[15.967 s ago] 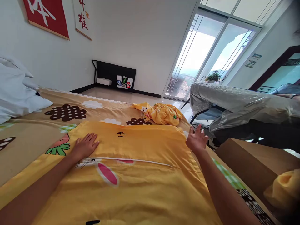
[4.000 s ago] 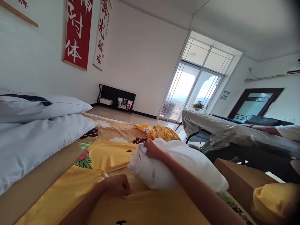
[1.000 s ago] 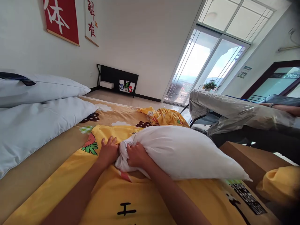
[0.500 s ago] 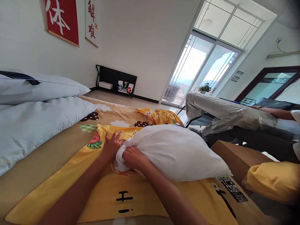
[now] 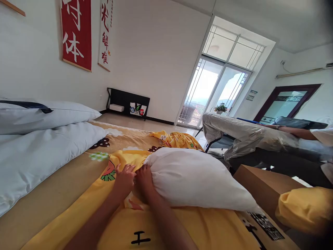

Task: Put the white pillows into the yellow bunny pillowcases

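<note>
A plump white pillow [image 5: 197, 178] lies across a yellow pillowcase [image 5: 114, 222] spread on the bed. The case is printed with a watermelon figure and black lettering. My left hand [image 5: 124, 180] is closed on the yellow cloth at the pillow's left end, fingers curled over it. Close beside it, my right hand [image 5: 144, 178] is pressed at the pillow's gathered end with its fingers bent down. Its fingertips are partly hidden by the cloth and the pillow. That end of the pillow is tucked down against the yellow fabric.
White pillows [image 5: 59, 149] are stacked at the left. A crumpled yellow cloth [image 5: 182, 140] lies at the bed's far edge. On the right are a cardboard box [image 5: 262, 182], a yellow bundle [image 5: 304, 208] and a plastic-covered piece of furniture [image 5: 234, 126], with a person's arm [image 5: 296, 132] beyond.
My right hand has moved the pillow's bunched white end down into the yellow cloth, where it no longer shows. My left hand stays at the cloth. The view has tilted upward.
</note>
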Demonstrator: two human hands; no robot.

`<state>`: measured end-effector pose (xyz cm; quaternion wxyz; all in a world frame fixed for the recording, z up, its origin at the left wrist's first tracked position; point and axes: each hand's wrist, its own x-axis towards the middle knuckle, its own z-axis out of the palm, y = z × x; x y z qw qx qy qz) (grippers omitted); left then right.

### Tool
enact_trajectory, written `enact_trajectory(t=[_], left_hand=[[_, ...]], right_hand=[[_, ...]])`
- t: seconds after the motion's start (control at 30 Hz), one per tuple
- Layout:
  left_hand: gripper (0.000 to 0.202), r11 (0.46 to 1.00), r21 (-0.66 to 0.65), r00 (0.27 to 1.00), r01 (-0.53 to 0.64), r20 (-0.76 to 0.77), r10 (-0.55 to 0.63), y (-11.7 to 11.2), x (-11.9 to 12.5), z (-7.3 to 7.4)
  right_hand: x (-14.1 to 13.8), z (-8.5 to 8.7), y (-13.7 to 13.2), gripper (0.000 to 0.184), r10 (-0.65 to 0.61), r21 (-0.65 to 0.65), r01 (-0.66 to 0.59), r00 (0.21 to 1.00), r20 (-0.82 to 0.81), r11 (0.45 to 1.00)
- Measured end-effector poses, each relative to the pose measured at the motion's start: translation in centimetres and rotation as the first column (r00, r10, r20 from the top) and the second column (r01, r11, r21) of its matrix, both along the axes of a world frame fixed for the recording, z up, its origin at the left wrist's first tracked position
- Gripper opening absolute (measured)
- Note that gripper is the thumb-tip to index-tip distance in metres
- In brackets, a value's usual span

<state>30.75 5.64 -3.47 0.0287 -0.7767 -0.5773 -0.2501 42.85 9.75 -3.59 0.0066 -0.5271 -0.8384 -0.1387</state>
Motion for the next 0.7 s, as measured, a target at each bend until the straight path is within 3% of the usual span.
enact_trajectory(t=[0.2, 0.33, 0.4, 0.57, 0.63, 0.7], left_hand=[[0.036, 0.983, -0.184, 0.99, -0.005, 0.136, 0.03, 1.2, -1.2, 0.6], [0.029, 0.983, -0.143, 0.992, 0.118, -0.018, -0.122, 0.5, -1.9, 0.4], [0.03, 0.978, -0.096, 0.974, 0.187, -0.11, -0.197, -0.9, -2.0, -0.2], [0.024, 0.943, -0.119, 0.943, 0.312, -0.086, -0.323, -5.4, -2.7, -1.7], [0.029, 0.932, -0.158, 0.939, 0.326, -0.062, -0.339, -6.5, -3.1, -1.0], [0.032, 0.921, -0.193, 0.932, 0.339, -0.067, -0.358, -7.2, -3.1, 0.9]], right_hand=[[2.1, -0.8, -3.5, 0.04, 0.205, 0.1, -0.2, 0.978, -0.04, 0.975], [3.9, -2.2, -8.0, 0.05, 0.407, 0.146, -0.397, 0.912, -0.049, 0.906], [5.0, -2.3, -9.6, 0.048, 0.436, 0.129, -0.428, 0.899, -0.037, 0.894], [8.7, 0.7, -10.4, 0.042, 0.337, 0.081, -0.337, 0.941, 0.02, 0.938], [9.5, 2.5, -9.6, 0.043, 0.385, -0.043, -0.384, 0.922, 0.034, 0.922], [9.6, 4.1, -8.5, 0.044, 0.424, -0.166, -0.417, 0.906, 0.008, 0.894]])
